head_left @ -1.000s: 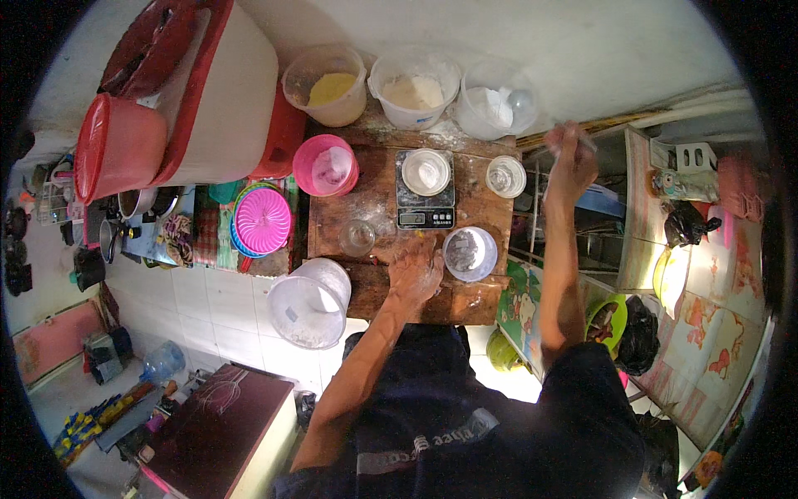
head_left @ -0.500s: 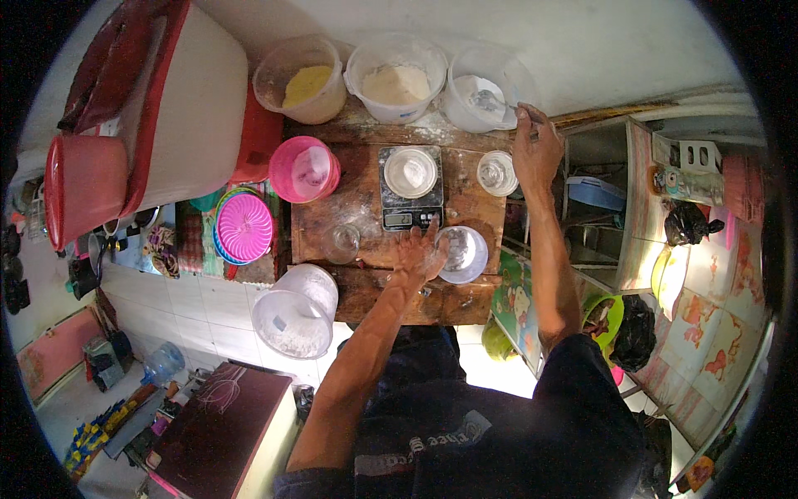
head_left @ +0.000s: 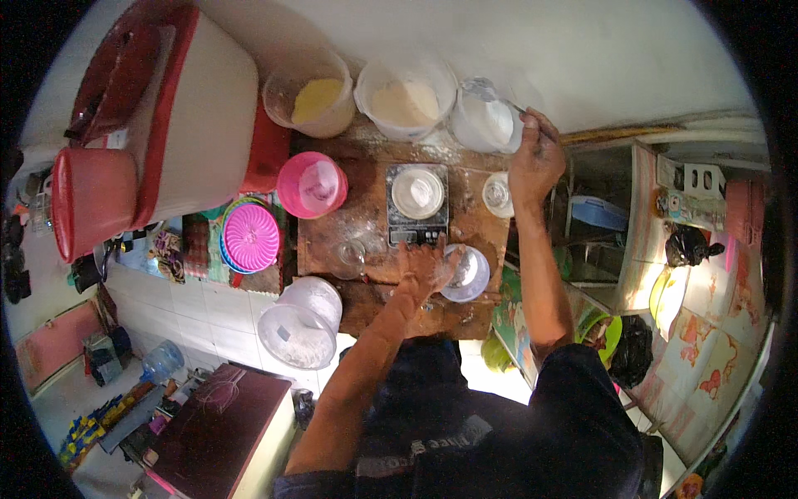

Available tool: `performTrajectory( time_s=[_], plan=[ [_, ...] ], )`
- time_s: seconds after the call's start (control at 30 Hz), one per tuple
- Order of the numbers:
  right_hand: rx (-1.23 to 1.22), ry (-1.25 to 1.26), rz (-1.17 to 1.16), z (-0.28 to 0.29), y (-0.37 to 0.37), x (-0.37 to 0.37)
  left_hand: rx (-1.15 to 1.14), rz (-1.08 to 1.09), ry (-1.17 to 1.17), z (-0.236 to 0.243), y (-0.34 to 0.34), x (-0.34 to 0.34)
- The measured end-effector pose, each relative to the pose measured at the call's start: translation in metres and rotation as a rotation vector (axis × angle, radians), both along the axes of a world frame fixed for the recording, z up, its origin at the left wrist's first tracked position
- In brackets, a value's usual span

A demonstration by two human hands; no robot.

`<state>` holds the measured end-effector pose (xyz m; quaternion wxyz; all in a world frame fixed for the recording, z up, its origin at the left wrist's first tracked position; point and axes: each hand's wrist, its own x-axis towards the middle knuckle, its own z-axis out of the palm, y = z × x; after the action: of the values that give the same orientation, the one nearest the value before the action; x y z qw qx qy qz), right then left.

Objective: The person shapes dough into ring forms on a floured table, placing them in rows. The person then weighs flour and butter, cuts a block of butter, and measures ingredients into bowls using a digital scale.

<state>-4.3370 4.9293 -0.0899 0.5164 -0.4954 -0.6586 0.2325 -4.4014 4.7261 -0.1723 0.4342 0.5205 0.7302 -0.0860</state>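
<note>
My right hand (head_left: 536,158) is closed around the handle of a metal spoon (head_left: 479,88). The spoon's head is over the rear right clear bucket (head_left: 465,125), which has white powder inside. My left hand (head_left: 422,270) rests with fingers spread at the front edge of a black digital scale (head_left: 404,237), beside a whitish bowl (head_left: 467,287). On the scale sits a small round container (head_left: 399,193) with white powder. A small clear cup (head_left: 497,200) stands near my right wrist, and a clear glass (head_left: 349,258) is left of my left hand.
Two more clear buckets stand at the back, one with yellow powder (head_left: 320,125), one with cream powder (head_left: 391,133). A pink bucket (head_left: 287,187), pink basket (head_left: 252,239) and tilted powder-dusted bucket (head_left: 283,333) are on the left. A shelf (head_left: 636,216) stands right of the wooden table (head_left: 332,229).
My right hand has raised the spoon from low inside the rear right bucket to near its rim. My left hand stays by the scale; the whole view has shifted slightly.
</note>
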Motion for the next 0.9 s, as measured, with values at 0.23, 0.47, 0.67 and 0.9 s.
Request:
performTrajectory(
  time_s=[0.23, 0.47, 0.67, 0.9],
  plan=[
    [-0.087, -0.466, 0.519, -0.022, 0.071, -0.128, 0.217, 0.179, -0.039, 0.023, -0.015, -0.011],
    [-0.100, -0.701, 0.775, -0.100, 0.106, -0.180, 0.436, 0.466, -0.127, 0.049, -0.042, -0.030],
    [-0.670, -0.449, 0.891, -0.113, 0.129, -0.165, 0.469, 0.524, -0.144, 0.036, -0.058, -0.032],
    [-0.726, -0.170, 0.834, -0.052, 0.125, -0.132, 0.521, 0.541, -0.162, 0.045, -0.065, -0.036]
  ],
)
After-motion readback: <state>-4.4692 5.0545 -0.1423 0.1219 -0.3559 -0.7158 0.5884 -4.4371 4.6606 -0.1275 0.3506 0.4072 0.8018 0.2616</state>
